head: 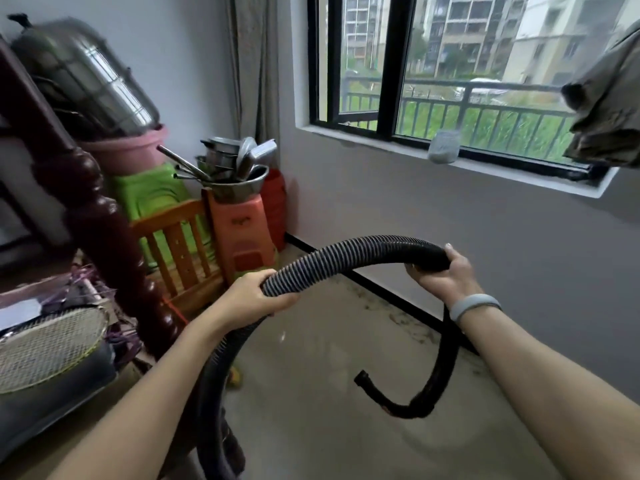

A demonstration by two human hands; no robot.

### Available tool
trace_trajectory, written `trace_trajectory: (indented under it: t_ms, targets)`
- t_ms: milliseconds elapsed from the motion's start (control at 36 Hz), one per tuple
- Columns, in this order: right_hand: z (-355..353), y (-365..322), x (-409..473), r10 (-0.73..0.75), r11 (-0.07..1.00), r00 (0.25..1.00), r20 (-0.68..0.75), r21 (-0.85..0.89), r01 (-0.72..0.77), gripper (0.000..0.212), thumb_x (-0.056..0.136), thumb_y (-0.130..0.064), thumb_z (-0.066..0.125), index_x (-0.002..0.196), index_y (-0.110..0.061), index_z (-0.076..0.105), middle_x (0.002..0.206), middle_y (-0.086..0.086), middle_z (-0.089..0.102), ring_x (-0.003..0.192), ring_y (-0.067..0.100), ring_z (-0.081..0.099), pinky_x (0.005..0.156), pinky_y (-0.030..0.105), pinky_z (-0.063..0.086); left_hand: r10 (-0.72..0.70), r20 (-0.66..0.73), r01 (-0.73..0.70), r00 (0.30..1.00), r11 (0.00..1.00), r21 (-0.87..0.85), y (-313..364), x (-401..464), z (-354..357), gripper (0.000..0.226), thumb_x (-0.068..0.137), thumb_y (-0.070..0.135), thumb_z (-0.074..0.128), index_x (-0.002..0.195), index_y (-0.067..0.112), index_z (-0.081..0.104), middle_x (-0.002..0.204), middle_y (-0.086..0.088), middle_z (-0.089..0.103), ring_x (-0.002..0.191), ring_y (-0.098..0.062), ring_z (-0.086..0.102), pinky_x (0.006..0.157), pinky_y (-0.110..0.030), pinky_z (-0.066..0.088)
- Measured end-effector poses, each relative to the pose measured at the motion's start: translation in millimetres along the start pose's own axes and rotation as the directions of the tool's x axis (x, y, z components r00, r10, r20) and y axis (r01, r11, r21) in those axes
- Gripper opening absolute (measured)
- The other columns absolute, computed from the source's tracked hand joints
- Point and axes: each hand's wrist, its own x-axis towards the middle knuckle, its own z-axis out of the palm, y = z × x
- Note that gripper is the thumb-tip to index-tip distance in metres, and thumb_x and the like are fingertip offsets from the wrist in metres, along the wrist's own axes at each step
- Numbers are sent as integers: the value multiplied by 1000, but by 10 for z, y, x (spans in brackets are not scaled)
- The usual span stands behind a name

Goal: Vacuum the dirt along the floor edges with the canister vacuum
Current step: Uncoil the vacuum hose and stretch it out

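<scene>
With left hand (258, 297) and right hand (441, 273) both wrapped around the black ribbed vacuum hose (346, 252), we should lower its dangling nozzle end (362, 375) to the scattered dirt (401, 317) beside the black skirting (391, 296).

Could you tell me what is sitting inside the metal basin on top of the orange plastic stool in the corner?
The metal basin on the orange stool holds stacked steel pots, lids and long handles. Its rim hides whatever lies lower in it.
</scene>
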Motion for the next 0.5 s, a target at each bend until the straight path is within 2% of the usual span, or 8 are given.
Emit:
trace_trajectory:
  t_ms: [56, 111, 167, 222, 306, 389, 444, 500]
  targets:
    - [40, 137, -32, 14, 996, 1000, 26, -88, -12, 26, 98, -36, 48, 108, -13, 52, 112, 9, 63, 102, 28, 61, 77, 48, 46, 20, -36, -16, 999, 994, 108, 22, 28, -90, 32, 70, 45, 79, 92, 34, 59, 87, 8, 67, 77, -3, 62, 71, -26, 50]
    - [120, 248, -93, 28, 986, 998, 51, -163, -19, 25, 97, -38, 50, 101, -14, 52, 104, 6, 63, 97, 25, 61, 83, 45, 46, 62, -59, -50, 996, 981, 187, 143, 40, -141, 45, 57, 60, 75, 92, 38, 56, 89, 12, 67, 83, -7, 63, 77, -33, 53]
    - [222, 399, -181, 53, 975, 996, 76, -221, -35, 27, 96, -40, 52, 95, -13, 51, 96, 7, 60, 91, 24, 58, 93, 43, 43, 134, -69, -107, 989, 949, 297, 368, 47, -116, 50, 59, 64, 73, 100, 41, 54, 93, 12, 67, 88, -11, 64, 81, -38, 53]
    - [300, 597, -273, 90, 961, 991, 99, -271, -61, 29, 95, -42, 53, 101, -13, 51, 97, 8, 59, 89, 24, 57, 99, 42, 40, 192, -80, -134, 978, 875, 464, 619, 63, -27, 57, 68, 67, 68, 114, 39, 51, 104, 9, 66, 95, -18, 64, 84, -37, 52]
    - [329, 790, -385, 143, 940, 976, 162, -330, -83, 28, 95, -42, 53, 97, -14, 54, 95, 8, 60, 89, 24, 57, 93, 41, 42, 213, -71, -103, 974, 705, 702, 827, 103, 115, 62, 76, 69, 58, 124, 31, 49, 111, 3, 67, 101, -25, 63, 82, -35, 46]
    - [270, 783, -412, 139, 954, 968, 209, -290, -74, 25, 95, -37, 54, 94, -12, 55, 97, 8, 63, 92, 26, 60, 101, 40, 40, 219, -106, -78, 970, 693, 717, 770, 39, 137, 57, 79, 70, 52, 121, 31, 53, 107, 2, 68, 99, -26, 64, 79, -34, 46]
    - [209, 736, -400, 137, 970, 965, 224, -228, -84, 26, 95, -33, 55, 106, -9, 55, 107, 12, 64, 100, 29, 60, 107, 44, 39, 272, -135, -102, 953, 706, 701, 679, -61, 150, 53, 80, 68, 51, 118, 31, 55, 105, 5, 69, 96, -24, 65, 76, -34, 46]
    - [135, 677, -348, 146, 987, 968, 203, -96, -128, 39, 97, -30, 54, 124, -2, 51, 124, 18, 59, 113, 36, 57, 103, 52, 40, 305, -175, -113, 936, 733, 671, 550, -181, 187, 49, 82, 64, 53, 120, 33, 55, 106, 7, 68, 95, -21, 66, 75, -33, 47]
